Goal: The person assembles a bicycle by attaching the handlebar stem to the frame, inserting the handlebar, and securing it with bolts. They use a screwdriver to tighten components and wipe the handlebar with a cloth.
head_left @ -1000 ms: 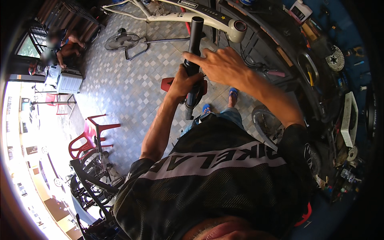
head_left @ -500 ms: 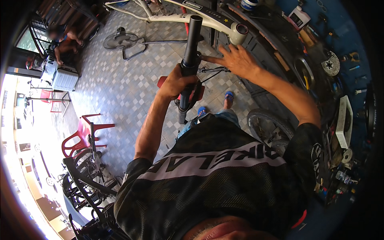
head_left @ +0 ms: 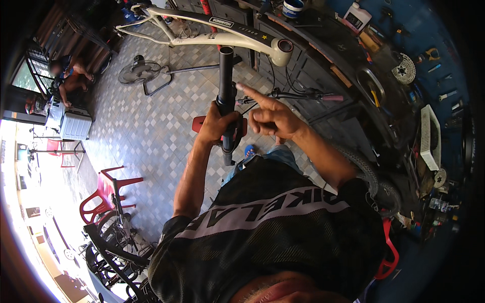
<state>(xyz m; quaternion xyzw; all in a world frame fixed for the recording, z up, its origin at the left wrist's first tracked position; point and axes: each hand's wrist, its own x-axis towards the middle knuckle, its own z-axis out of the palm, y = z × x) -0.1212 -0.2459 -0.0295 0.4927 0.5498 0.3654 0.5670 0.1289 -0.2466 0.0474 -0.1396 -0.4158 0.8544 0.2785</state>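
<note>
My left hand [head_left: 214,123] is wrapped round a thick black tube [head_left: 226,68] that rises, open-ended, in front of my body. A wider collar sits at mid-length, and red parts [head_left: 199,124] stick out on both sides below my grip; the tool or part it belongs to is not plain. To its right, my right hand [head_left: 278,116] holds nothing. Its index finger stretches toward a small black piece on the collar's side, while the other fingers are loosely bent. Whether the fingertip touches that piece I cannot tell.
Beyond the tube stands a cream bicycle frame [head_left: 207,39]. A handlebar [head_left: 298,96] with pink grips hangs by cables near a dark workbench [head_left: 348,55]. A floor fan [head_left: 141,72], red chair [head_left: 104,194], tyre [head_left: 364,164] and parked bikes surround me. Another person [head_left: 70,78] sits far left.
My right hand has come lower and nearer to me, its fingers more bent except the index. My left hand keeps its grip. The view has shifted, showing more of the handlebar.
</note>
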